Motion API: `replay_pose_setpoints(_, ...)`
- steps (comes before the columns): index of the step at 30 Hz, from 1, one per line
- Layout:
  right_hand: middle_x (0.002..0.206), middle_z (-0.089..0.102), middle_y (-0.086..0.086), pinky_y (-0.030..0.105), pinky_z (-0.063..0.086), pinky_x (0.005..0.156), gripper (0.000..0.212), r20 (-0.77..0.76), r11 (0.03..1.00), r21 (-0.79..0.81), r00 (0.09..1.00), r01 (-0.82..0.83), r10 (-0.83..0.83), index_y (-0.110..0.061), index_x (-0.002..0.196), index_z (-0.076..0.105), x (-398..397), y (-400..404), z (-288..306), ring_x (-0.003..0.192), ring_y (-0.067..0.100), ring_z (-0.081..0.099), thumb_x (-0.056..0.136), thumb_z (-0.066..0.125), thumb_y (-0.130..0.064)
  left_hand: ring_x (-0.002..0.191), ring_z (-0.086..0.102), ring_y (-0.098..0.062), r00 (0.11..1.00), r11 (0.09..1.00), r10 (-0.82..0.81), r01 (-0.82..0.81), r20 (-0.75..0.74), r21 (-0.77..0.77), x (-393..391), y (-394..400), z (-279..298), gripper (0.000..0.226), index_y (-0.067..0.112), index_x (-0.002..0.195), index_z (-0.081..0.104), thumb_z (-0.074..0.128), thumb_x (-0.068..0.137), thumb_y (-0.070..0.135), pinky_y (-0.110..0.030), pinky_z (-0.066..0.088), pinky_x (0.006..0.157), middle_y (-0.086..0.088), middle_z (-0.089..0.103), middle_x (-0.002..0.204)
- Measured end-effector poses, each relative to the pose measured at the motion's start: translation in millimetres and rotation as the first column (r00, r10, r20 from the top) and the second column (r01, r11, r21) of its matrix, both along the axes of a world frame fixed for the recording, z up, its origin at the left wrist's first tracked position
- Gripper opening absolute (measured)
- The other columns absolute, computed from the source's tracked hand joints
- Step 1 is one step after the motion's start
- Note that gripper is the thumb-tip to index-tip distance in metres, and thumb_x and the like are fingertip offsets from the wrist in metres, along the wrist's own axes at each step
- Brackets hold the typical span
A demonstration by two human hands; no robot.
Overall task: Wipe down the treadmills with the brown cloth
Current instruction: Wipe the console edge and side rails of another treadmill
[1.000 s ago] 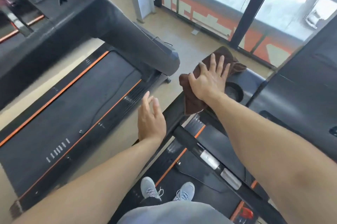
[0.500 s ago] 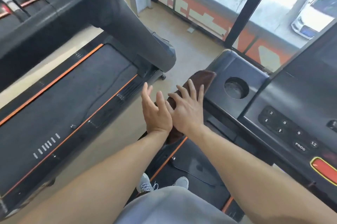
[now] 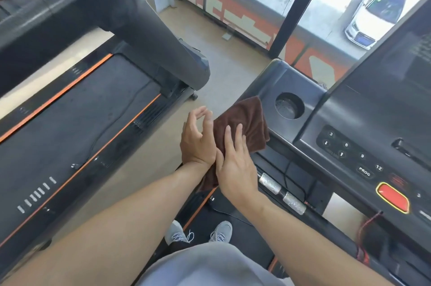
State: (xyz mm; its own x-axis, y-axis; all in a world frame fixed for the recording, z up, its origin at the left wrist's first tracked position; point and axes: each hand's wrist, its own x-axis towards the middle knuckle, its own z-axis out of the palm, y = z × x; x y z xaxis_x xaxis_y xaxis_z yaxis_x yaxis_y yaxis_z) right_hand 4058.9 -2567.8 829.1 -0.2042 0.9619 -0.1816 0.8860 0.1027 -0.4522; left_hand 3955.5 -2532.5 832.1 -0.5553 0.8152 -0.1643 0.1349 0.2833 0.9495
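The brown cloth [image 3: 253, 122] lies draped over the left handrail of the treadmill I stand on, just below the console's cup holder [image 3: 289, 105]. My right hand [image 3: 235, 162] presses flat on the cloth's near part with straight fingers. Close against its left side is my left hand [image 3: 198, 139], fingers loosely curved, touching the cloth's left edge and gripping nothing that I can see. The black console [image 3: 363, 136] with number keys and a red button [image 3: 393, 197] spreads to the right.
A second treadmill [image 3: 77, 127] with orange-trimmed belt lies to the left, its thick upright [image 3: 149, 36] leaning over it. A strip of beige floor [image 3: 149, 146] separates the two machines. Silver pulse grips [image 3: 270, 183] sit on the front bar. Windows stand ahead. My shoes [image 3: 198, 234] stand on the belt.
My right hand has slid the cloth from the console's top left corner down the handrail toward me. My left hand has come in beside it, fingers now curved.
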Motion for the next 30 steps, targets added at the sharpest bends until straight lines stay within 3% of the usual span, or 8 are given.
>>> replay_pose_setpoints(4, 0.170, 0.022, -0.014, 0.039, 0.050, 0.100, 0.052, -0.113, 0.988, 0.034, 0.982, 0.153, -0.148, -0.036, 0.154, 0.046, 8, 4, 8, 0.144, 0.014, 0.045, 0.103, 0.055, -0.043, 0.117, 0.056, -0.003, 0.997, 0.996, -0.076, 0.075, -0.020, -0.041, 1, 0, 3, 0.054, 0.038, 0.114, 0.062, 0.035, 0.083, 0.073, -0.035, 0.044, 0.103, 0.024, 0.065, 0.117)
replay_pose_setpoints(8, 0.159, 0.041, -0.023, 0.036, 0.049, 0.094, 0.027, -0.206, 0.970, 0.100, 0.959, 0.221, -0.197, -0.038, 0.127, 0.067, 11, 4, 8, 0.123, 0.010, 0.062, 0.101, 0.062, -0.038, 0.114, 0.059, -0.006, 0.982, 0.984, -0.170, 0.166, -0.086, -0.059, 0, -1, 2, 0.057, 0.037, 0.116, 0.062, 0.034, 0.085, 0.076, -0.035, 0.046, 0.096, 0.020, 0.066, 0.117)
replay_pose_setpoints(11, 0.155, 0.050, -0.016, 0.037, 0.055, 0.084, 0.013, -0.247, 0.950, 0.183, 0.947, 0.254, -0.206, -0.025, 0.110, 0.070, 4, 6, 1, 0.123, 0.020, 0.066, 0.101, 0.061, -0.022, 0.108, 0.061, -0.003, 0.998, 0.998, -0.058, 0.057, -0.021, -0.039, 1, -2, 4, 0.051, 0.032, 0.120, 0.061, 0.038, 0.090, 0.067, -0.035, 0.048, 0.098, 0.015, 0.067, 0.119)
replay_pose_setpoints(14, 0.145, 0.062, 0.000, 0.048, 0.061, 0.085, 0.019, -0.182, 0.914, 0.381, 0.981, 0.137, -0.070, -0.014, 0.100, 0.068, 1, 11, -8, 0.136, 0.031, 0.057, 0.100, 0.050, -0.012, 0.104, 0.062, 0.005, 0.999, 1.000, 0.020, -0.020, 0.027, -0.022, 3, -1, 6, 0.056, 0.029, 0.124, 0.060, 0.040, 0.088, 0.067, -0.032, 0.050, 0.097, 0.013, 0.067, 0.121)
replay_pose_setpoints(18, 0.140, 0.066, 0.008, 0.052, 0.039, 0.118, 0.030, -0.140, 0.918, 0.392, 0.983, -0.052, 0.116, -0.009, 0.110, 0.068, 2, 32, -8, 0.147, 0.032, 0.044, 0.099, 0.041, -0.016, 0.105, 0.063, -0.002, 1.000, 0.999, -0.004, 0.003, -0.010, -0.032, 6, -1, 4, 0.065, 0.029, 0.128, 0.056, 0.036, 0.084, 0.072, -0.031, 0.046, 0.094, 0.014, 0.067, 0.121)
replay_pose_setpoints(22, 0.172, 0.018, 0.004, 0.049, 0.000, 0.129, 0.070, 0.030, 0.983, 0.094, 0.988, -0.156, 0.153, -0.018, 0.157, 0.036, 0, 59, 7, 0.160, 0.028, -0.007, 0.101, 0.038, -0.058, 0.110, 0.060, -0.013, 0.999, 0.996, 0.048, -0.049, -0.014, -0.073, 5, 0, 5, 0.058, 0.031, 0.126, 0.055, 0.031, 0.089, 0.070, -0.040, 0.046, 0.095, 0.013, 0.066, 0.122)
replay_pose_setpoints(24, 0.174, 0.004, 0.003, 0.051, -0.007, 0.128, 0.087, 0.117, 0.987, 0.069, 0.984, -0.145, 0.137, -0.020, 0.163, 0.024, -5, 69, 6, 0.157, 0.031, -0.021, 0.095, 0.032, -0.073, 0.113, 0.059, -0.016, 0.996, 0.993, 0.085, -0.083, 0.015, -0.084, 3, -1, 5, 0.055, 0.030, 0.127, 0.054, 0.032, 0.093, 0.067, -0.037, 0.044, 0.092, 0.009, 0.065, 0.123)
replay_pose_setpoints(30, 0.172, 0.018, 0.006, 0.051, -0.006, 0.129, 0.056, 0.168, 0.994, 0.096, 0.985, -0.058, 0.041, -0.020, 0.151, 0.050, -11, 117, 17, 0.159, 0.034, -0.012, 0.105, 0.034, -0.048, 0.126, 0.051, -0.018, 0.983, 0.991, -0.077, 0.056, -0.168, -0.123, 0, -2, -1, 0.057, 0.023, 0.145, 0.044, 0.034, 0.103, 0.059, -0.040, 0.043, 0.104, -0.001, 0.054, 0.144)
